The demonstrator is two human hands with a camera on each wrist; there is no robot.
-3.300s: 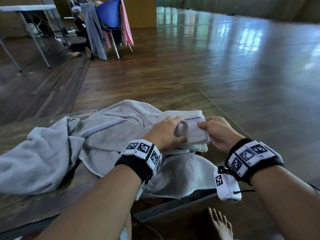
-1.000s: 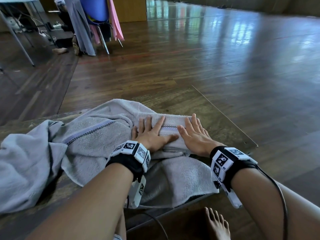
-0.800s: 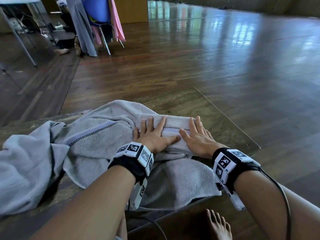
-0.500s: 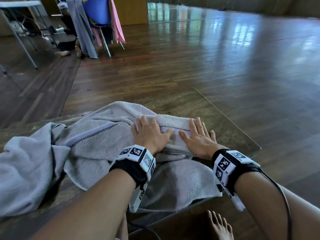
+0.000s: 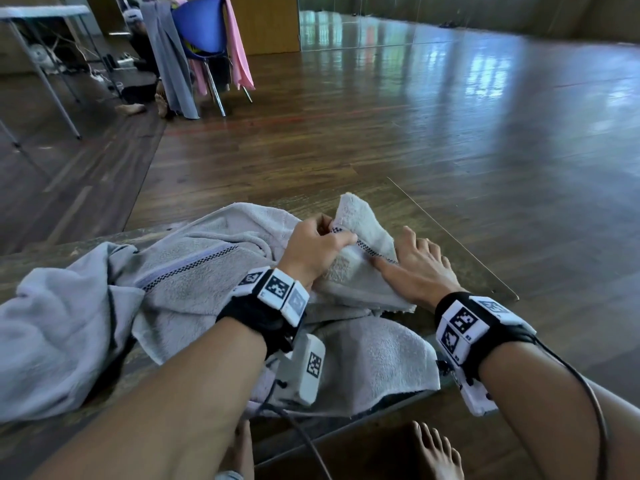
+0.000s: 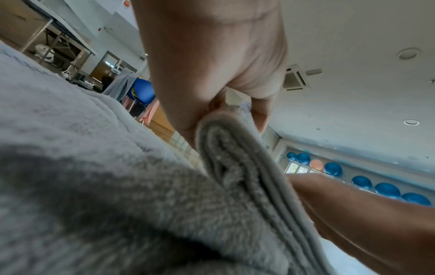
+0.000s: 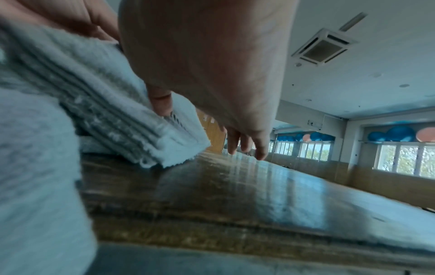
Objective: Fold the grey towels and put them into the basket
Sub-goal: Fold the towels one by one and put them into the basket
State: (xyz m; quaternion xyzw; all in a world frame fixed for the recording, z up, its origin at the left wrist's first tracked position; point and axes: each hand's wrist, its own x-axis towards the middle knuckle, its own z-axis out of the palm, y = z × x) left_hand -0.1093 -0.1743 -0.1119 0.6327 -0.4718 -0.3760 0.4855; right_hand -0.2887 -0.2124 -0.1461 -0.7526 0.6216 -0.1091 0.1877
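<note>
A small folded grey towel [image 5: 360, 230] with a checked stripe is tilted up off the pile, its left end raised. My left hand [image 5: 325, 237] grips that raised end; the left wrist view shows the fingers curled round the towel's layered edge [image 6: 235, 148]. My right hand [image 5: 412, 258] lies at the towel's lower right end with straight, spread fingers. Its thumb [image 7: 160, 104] touches the folded towel [image 7: 117, 111]. Loose grey towels lie underneath: one with a lilac band [image 5: 207, 271], a crumpled one [image 5: 52, 323] at the left, another [image 5: 374, 358] hanging over the near edge. No basket is in view.
The towels lie on a dark wooden table [image 5: 408, 209] whose right corner is just beyond my right wrist. My bare foot [image 5: 436, 452] shows below the near edge. Far left stand a blue chair [image 5: 201, 29] draped with grey and pink cloths and a white folding table [image 5: 41, 10].
Both hands were pressing flat on the folded towel. My left hand has now curled round its left end and raised it, while my right hand slid to the right end, fingers still straight.
</note>
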